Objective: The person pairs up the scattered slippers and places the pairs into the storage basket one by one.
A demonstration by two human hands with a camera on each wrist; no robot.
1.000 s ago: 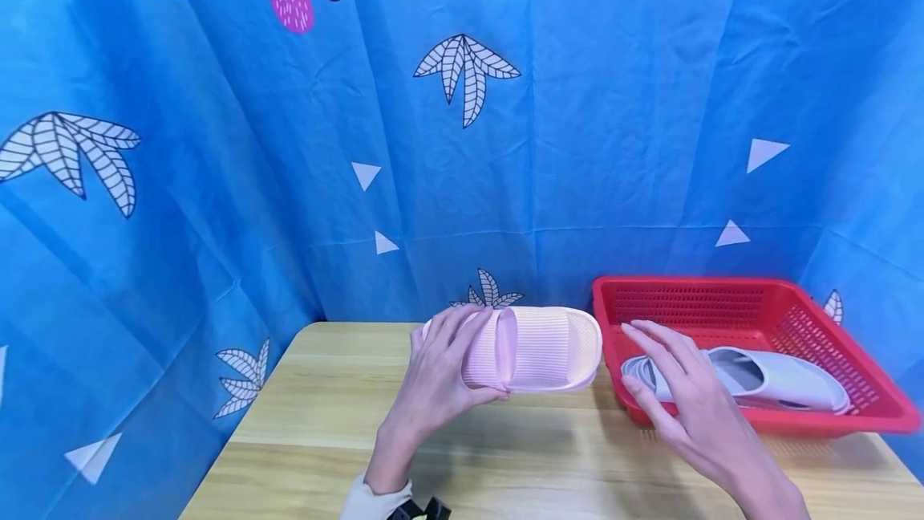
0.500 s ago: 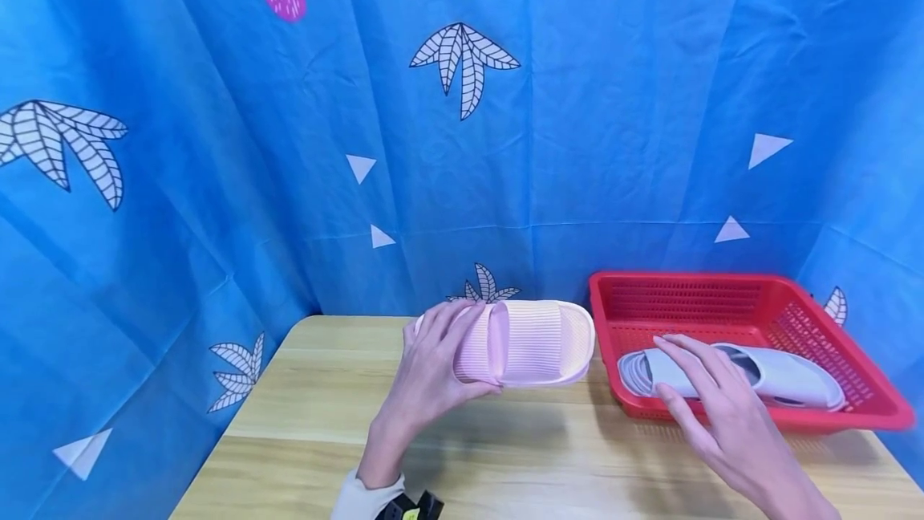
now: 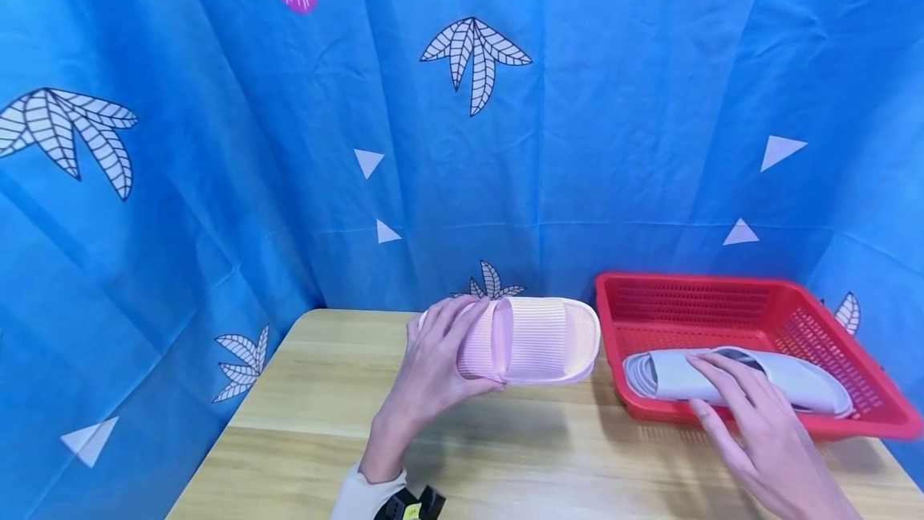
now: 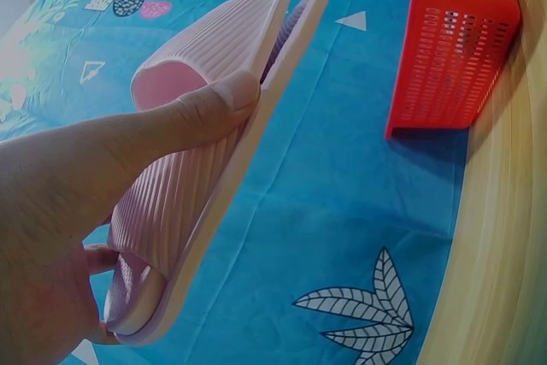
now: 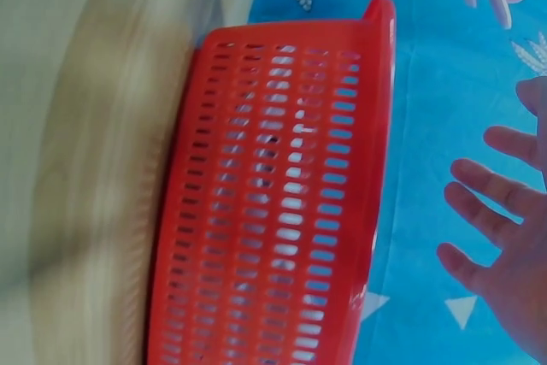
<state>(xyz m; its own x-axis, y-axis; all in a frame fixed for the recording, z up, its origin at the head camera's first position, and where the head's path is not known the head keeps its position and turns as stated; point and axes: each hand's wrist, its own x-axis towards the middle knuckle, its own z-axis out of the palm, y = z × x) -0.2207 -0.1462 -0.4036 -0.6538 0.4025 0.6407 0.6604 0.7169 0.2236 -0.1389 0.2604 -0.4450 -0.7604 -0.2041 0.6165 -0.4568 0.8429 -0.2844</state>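
My left hand grips a pair of pale pink slippers, tucked one into the other with ribbed straps, held up over the table. In the left wrist view the thumb lies across a strap of the slippers, and fingers wrap the far side. Extended and spread, the fingers of my right hand hover at the near side of a red basket, holding nothing. Inside the basket lie light grey slippers, partly covered by that hand in the head view. The right wrist view shows the right hand beside the basket's slotted wall.
A wooden table carries the basket at its right end. Behind and to the left hangs a blue curtain with leaf and triangle prints. The basket's rim stands above the tabletop just right of the pink slippers.
My right hand has moved right and toward me, from the basket's left corner along its near side. The left hand keeps its grip on the pink slippers, almost in place.
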